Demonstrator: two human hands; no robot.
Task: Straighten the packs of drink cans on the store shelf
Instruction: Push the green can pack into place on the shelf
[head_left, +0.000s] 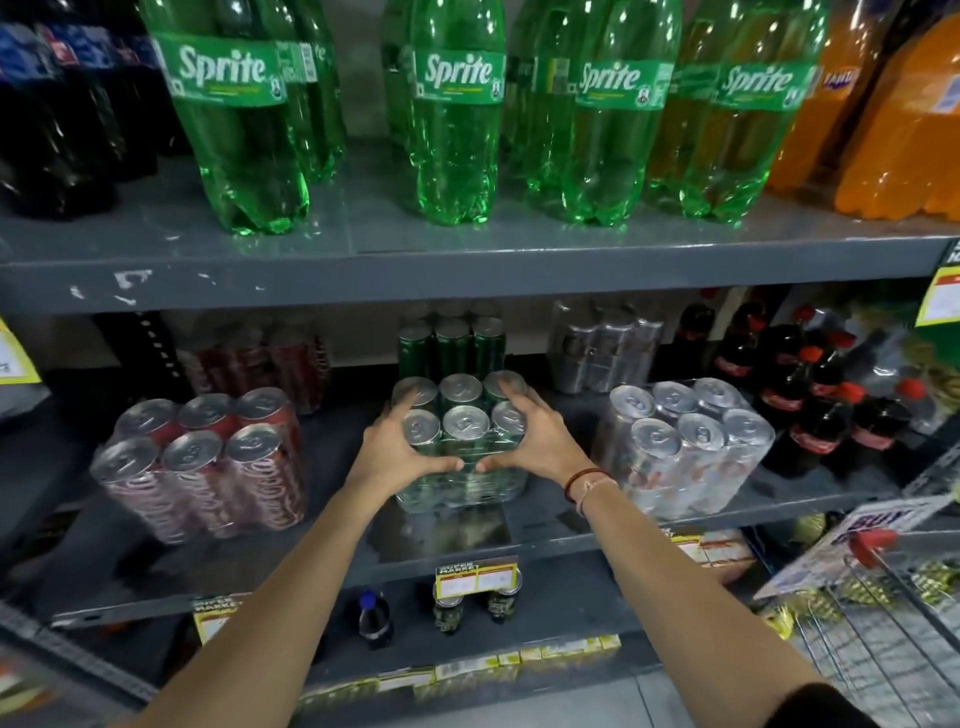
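- The shrink-wrapped six-pack of green drink cans (460, 441) sits mid-shelf on the grey metal shelf (545, 525), between the red pack (202, 462) and the silver pack (685, 447).
- Your left hand (395, 447) and right hand (535, 436) clasp its sides, thumbs in front, probably to square it.

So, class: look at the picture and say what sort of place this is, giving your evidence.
Most likely a supermarket drinks aisle. Grey metal shelves hold rows of large green plastic Sprite bottles and shrink-wrapped six-packs of silver-topped cans, and yellow paper price tags are clipped along the shelf edges.
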